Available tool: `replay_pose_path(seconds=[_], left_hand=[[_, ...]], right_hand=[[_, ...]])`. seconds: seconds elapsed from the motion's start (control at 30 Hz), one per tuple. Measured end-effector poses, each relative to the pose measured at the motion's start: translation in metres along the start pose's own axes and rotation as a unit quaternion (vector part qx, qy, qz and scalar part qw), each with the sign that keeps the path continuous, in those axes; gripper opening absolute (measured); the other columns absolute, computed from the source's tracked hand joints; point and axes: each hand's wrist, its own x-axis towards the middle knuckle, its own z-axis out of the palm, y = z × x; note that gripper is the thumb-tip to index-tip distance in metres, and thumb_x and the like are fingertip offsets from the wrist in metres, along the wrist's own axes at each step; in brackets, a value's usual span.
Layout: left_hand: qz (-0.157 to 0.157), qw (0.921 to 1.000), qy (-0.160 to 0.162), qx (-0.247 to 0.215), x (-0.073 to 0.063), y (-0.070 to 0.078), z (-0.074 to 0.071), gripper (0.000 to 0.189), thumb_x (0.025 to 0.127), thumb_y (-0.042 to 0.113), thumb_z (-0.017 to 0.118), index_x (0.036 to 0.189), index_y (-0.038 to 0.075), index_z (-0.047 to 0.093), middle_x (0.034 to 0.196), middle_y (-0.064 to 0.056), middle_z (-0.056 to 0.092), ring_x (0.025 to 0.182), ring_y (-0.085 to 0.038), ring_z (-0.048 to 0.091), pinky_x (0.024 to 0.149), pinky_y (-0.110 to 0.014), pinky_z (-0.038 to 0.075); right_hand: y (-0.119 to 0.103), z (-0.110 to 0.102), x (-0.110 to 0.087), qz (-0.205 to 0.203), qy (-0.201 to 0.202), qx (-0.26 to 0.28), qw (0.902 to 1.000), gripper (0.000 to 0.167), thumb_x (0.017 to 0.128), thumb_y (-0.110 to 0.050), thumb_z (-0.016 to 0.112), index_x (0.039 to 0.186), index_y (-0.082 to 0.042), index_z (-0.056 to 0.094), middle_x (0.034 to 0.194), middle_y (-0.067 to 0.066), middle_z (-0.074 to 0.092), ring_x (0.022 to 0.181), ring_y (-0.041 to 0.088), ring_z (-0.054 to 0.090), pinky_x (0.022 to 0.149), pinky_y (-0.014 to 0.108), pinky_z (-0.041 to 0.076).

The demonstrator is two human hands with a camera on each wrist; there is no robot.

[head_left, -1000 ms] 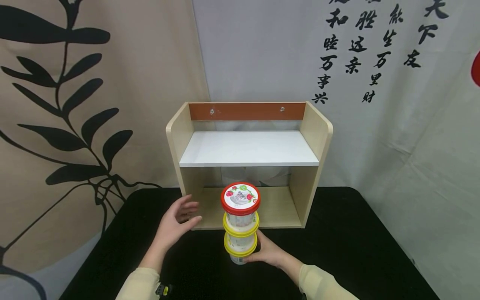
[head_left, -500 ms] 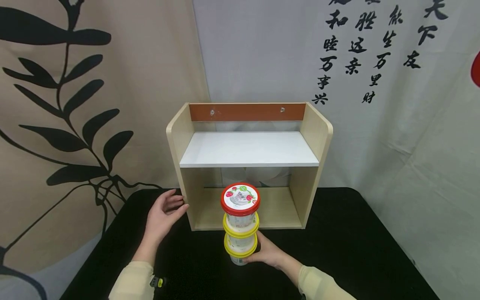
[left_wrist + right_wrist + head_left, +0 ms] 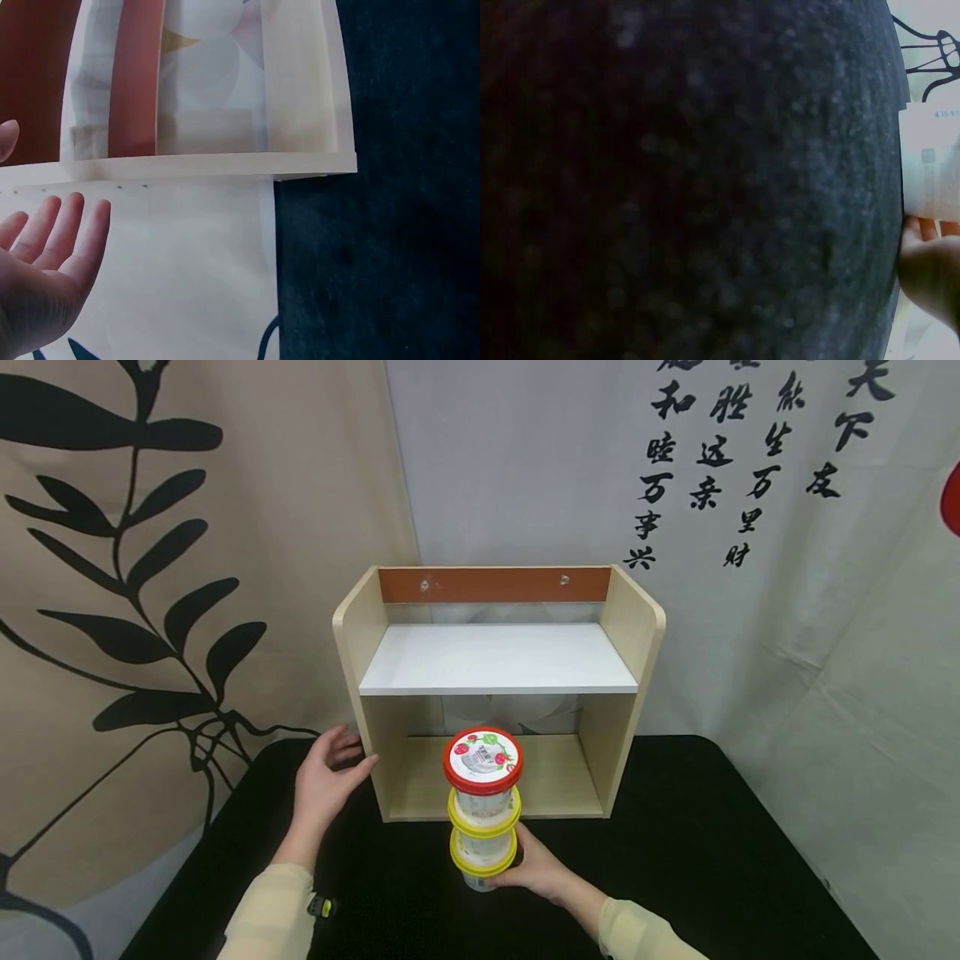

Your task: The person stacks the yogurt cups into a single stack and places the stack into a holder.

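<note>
The right hand's fingers were curled round the bottom yellow-lidded tub, pinching it with the thumb on the near side; the other fingertips were mostly hidden behind it. The left hand held nothing: its fingers were loosely spread outside the left side panel of the shelf unit, the thumb at that panel's front edge. Whether it touched the wood could not be told.

On the gripped tub sat a middle yellow-lidded tub, and on that a red-lidded tub printed with red fruit and green leaves. This upright stack was in front of the shelf unit, near the middle of its opening, and appeared to stand on the black table. Behind the red lid was the shelf unit's bare lower compartment; above that ran its white shelf board.

The likeliest trouble was toppling: only the lowest tub was held, so a jerk or tilt could slide the upper two off. Pushed towards the shelf unit, the stack might catch its base edge or knock the white board. A careless nudge from the left hand could also skew the shelf unit.
</note>
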Motion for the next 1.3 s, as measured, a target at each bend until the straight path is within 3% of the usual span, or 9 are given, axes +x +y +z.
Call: replay_pose_path(seconds=[0.2,0.67,1.03,1.3], left_hand=[[0.02,0.9994,0.022,0.018,0.003,0.003,0.004,0.066,0.087,0.017,0.077,0.143,0.004,0.045,0.13,-0.019,0.061,0.113,-0.033,0.062,0.089,-0.051,0.053],[0.033,0.9981,0.048,0.021,0.011,0.005,0.01,0.057,0.089,0.012,0.075,0.141,0.009,0.051,0.123,-0.018,0.065,0.108,-0.032,0.065,0.087,-0.052,0.054],[0.026,0.9977,0.06,0.021,0.014,0.008,0.013,0.048,0.091,0.01,0.071,0.137,0.012,0.056,0.122,-0.017,0.066,0.106,-0.033,0.064,0.085,-0.054,0.054],[0.032,0.9967,0.07,0.025,0.017,0.01,0.014,0.046,0.091,0.009,0.071,0.135,0.011,0.058,0.116,-0.018,0.068,0.102,-0.034,0.066,0.083,-0.054,0.055]], right_hand=[[-0.002,0.001,-0.003,-0.006,0.006,-0.013,0.9999,0.079,0.081,-0.007,0.081,0.145,-0.015,0.037,0.138,0.006,0.05,0.129,0.032,0.046,0.106,0.063,0.034],[-0.005,-0.001,-0.006,-0.02,0.019,-0.028,0.9992,0.078,0.08,-0.011,0.083,0.144,-0.014,0.039,0.136,0.007,0.053,0.127,0.032,0.048,0.107,0.062,0.033],[-0.023,-0.004,-0.013,-0.019,0.035,-0.035,0.9986,0.074,0.08,-0.008,0.082,0.141,-0.011,0.041,0.134,0.008,0.054,0.125,0.031,0.05,0.105,0.06,0.037],[-0.031,-0.011,-0.012,-0.051,0.029,-0.052,0.9969,0.073,0.08,-0.01,0.083,0.141,-0.013,0.042,0.133,0.007,0.056,0.123,0.029,0.052,0.104,0.056,0.039]])
